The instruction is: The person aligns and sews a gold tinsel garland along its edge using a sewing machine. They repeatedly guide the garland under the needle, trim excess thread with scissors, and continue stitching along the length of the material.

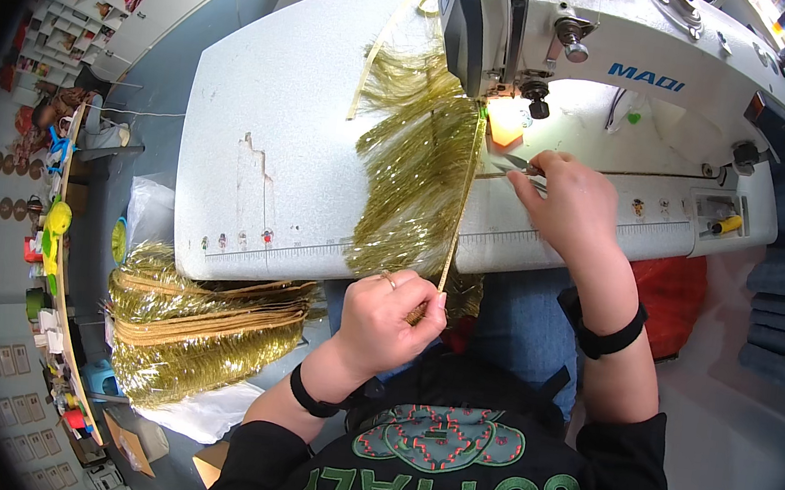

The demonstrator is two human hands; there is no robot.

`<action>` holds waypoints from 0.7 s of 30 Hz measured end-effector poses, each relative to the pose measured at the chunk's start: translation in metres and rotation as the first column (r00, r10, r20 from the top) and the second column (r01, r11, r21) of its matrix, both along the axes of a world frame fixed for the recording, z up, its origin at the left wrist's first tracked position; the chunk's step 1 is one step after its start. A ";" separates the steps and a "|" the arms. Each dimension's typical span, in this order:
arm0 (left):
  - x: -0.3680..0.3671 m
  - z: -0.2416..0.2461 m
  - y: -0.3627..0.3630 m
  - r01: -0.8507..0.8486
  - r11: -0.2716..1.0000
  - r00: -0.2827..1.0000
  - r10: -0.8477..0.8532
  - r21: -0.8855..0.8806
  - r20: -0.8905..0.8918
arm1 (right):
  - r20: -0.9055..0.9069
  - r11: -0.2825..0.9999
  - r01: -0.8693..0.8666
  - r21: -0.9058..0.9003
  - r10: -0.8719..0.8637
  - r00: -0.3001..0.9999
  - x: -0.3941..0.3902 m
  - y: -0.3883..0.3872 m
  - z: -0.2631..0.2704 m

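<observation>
A strip of gold tinsel fringe [414,182] lies on the bed of a MAQI sewing machine [604,44], its banded edge [466,202] running from the needle area down past the table's front edge. My left hand [395,318] pinches the lower end of this band between thumb and fingers. To the right of the band, my right hand [565,196] holds a small metal cutting tool [521,171], perhaps thread snips, with its pointed blades towards the band. A pale ribbon [373,61] curls beside the upper part of the fringe.
A folded pile of gold fringe [208,333] hangs below the table's left front edge. An orange piece [506,129] sits beside the needle area. A recessed tray [719,213] at the right holds a yellow-handled item. A person [97,124] sits at a long table far left.
</observation>
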State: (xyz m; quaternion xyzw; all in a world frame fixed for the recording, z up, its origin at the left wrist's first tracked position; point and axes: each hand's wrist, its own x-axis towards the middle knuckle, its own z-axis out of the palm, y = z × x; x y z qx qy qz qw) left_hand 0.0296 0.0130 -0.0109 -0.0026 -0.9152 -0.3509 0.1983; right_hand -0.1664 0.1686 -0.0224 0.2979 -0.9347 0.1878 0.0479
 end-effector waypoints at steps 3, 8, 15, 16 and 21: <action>0.001 0.002 -0.005 -0.036 0.999 0.999 0.036 0.019 -0.005 | 0.094 0.998 0.029 -0.051 -0.024 0.995 0.000 0.003 -0.001; 0.005 0.007 -0.023 -0.144 0.989 0.989 0.144 0.044 -0.012 | 0.295 0.979 0.077 -0.188 -0.018 0.955 -0.001 -0.009 -0.016; 0.009 -0.008 -0.055 -0.289 0.913 0.955 0.295 0.290 0.024 | 0.143 0.983 -0.078 -0.169 0.102 0.984 -0.011 -0.032 -0.041; 0.009 -0.012 -0.058 -0.297 0.901 0.952 0.306 0.317 0.023 | 0.144 0.983 -0.101 -0.153 0.123 0.982 -0.013 -0.033 -0.041; 0.008 -0.028 -0.075 -0.340 0.788 0.936 0.338 0.513 0.101 | 0.200 0.996 -0.081 -0.042 0.088 0.976 -0.016 -0.037 -0.036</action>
